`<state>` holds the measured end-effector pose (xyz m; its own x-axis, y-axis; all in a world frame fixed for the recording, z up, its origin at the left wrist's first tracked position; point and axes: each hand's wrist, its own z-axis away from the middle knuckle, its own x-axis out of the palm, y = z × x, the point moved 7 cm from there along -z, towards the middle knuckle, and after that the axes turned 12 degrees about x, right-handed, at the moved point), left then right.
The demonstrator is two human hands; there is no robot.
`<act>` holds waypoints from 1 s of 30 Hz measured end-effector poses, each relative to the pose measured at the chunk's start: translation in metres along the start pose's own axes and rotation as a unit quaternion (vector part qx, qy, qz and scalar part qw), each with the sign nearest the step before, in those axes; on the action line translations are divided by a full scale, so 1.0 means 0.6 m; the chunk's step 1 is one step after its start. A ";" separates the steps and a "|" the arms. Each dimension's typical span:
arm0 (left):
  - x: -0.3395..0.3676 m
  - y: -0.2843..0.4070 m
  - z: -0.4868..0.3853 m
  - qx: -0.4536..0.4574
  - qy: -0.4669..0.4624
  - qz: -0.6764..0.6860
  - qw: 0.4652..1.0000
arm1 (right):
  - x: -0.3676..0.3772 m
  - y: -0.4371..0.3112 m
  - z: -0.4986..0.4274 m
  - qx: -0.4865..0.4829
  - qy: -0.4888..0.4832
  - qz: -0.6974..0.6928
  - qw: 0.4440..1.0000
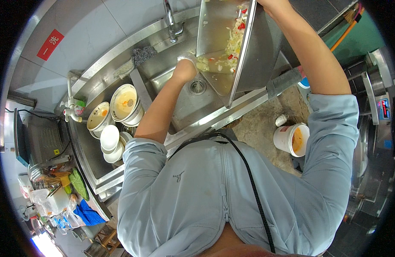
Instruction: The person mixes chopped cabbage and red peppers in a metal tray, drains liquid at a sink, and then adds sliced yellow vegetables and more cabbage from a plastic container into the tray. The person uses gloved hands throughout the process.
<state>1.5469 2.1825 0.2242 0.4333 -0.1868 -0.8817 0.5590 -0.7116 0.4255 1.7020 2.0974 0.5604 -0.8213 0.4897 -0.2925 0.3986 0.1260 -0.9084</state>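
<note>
A large rectangular stainless steel pan [260,61] stands tilted over the right sink basin [184,109], with cloudy liquid, chopped cabbage [234,45] and red pepper pieces inside. At the top edge of the picture my right hand [268,4] is at the pan's upper rim; its fingers are mostly cut off, so its hold cannot be told. My left hand [186,69] is beside the pan's lower left side, above the basin near the drain [197,86]. Something whitish and translucent lies about its fingers, which are hard to make out.
Stacked bowls with liquid [124,102] and small white dishes [110,138] stand in the left basin. A faucet [173,29] rises behind the sink, with a dark scouring pad [144,55] on the ledge. A white bucket [289,139] with orange contents stands on the floor at right.
</note>
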 end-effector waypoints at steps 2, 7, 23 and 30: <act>0.003 -0.001 0.000 -0.001 -0.013 -0.018 1.000 | 0.002 -0.002 -0.004 -0.023 0.002 0.023 0.999; 0.005 -0.003 -0.003 -0.004 -0.009 -0.015 1.000 | 0.004 -0.010 -0.007 -0.042 0.013 0.081 0.996; -0.004 0.003 0.000 -0.007 -0.004 -0.031 0.999 | 0.015 -0.028 -0.006 -0.071 0.025 0.132 0.988; -0.018 0.020 0.000 -0.008 -0.022 -0.056 0.998 | 0.016 -0.037 0.000 -0.075 0.027 0.155 0.985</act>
<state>1.5491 2.1761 0.2388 0.3361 -0.1377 -0.9317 0.6132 -0.7189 0.3274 1.6852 2.0993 0.5776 -0.6297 0.5685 -0.5294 0.6857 0.0867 -0.7227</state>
